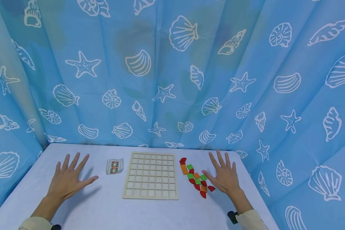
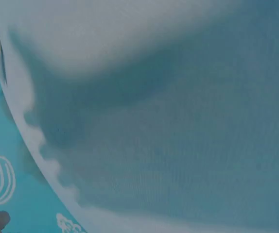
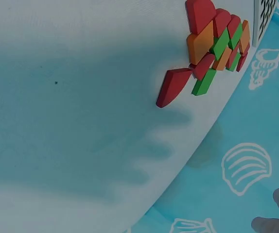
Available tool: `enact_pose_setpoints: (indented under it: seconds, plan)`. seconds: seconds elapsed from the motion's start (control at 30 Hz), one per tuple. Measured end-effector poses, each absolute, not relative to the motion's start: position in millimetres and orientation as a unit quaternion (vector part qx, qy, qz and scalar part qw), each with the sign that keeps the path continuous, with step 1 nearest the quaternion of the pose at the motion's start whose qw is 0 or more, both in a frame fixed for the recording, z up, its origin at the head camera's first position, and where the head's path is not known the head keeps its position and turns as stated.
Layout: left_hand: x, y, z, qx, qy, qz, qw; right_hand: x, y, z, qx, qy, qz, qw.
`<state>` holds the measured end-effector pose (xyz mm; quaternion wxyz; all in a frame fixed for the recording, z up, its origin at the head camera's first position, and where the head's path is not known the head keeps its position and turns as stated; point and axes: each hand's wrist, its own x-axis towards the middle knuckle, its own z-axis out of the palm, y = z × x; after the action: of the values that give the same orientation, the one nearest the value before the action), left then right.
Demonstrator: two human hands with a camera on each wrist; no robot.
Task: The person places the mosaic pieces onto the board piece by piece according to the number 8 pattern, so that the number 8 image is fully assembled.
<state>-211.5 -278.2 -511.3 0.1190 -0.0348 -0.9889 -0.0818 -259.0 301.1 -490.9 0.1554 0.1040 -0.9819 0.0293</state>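
Observation:
My left hand (image 1: 65,180) is spread with straight fingers above the table's left side, left of a small printed pattern card (image 1: 114,166). Over the right side hovers my right hand (image 1: 225,175), its fingers straight and apart. Neither holds anything. Between them lies a wooden grid board (image 1: 150,175) with square cells that hold no pieces. Right of the board is a loose group of red, orange and green blocks, among them a red quarter-round block (image 3: 173,86), an orange square block (image 1: 184,169) and a green square block (image 1: 197,181). My right thumb is nearest these blocks.
The white-covered table (image 1: 103,214) ends at a blue shell-print curtain (image 1: 166,73) at the back and sides. Dark bands (image 1: 232,217) circle both wrists by the sleeves. Hand shadows fall on the cloth.

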Motion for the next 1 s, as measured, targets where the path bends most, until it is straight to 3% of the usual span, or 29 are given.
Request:
enact_pose_setpoints:
  seconds: [0.33,0.6,0.83,1.0]
  plan:
    - [-219,-247,-507,-0.066,-0.982,-0.130,0.123,-269,281,-496,0.087,-0.975,0.079,0.187]
    - [-226,-178,-524,-0.042,-0.952,-0.301,0.028,-295,225,-521,0.034,-0.968,0.236,0.078]
    - [-217,-160,-547,-0.039,-0.898,-0.435,0.053,-316,199,-533,0.031,-0.966,0.253,0.043]
    - [-214,-155,-552,-0.019,-0.880,-0.474,0.036,-323,189,-535,0.022,-0.968,0.248,0.043]
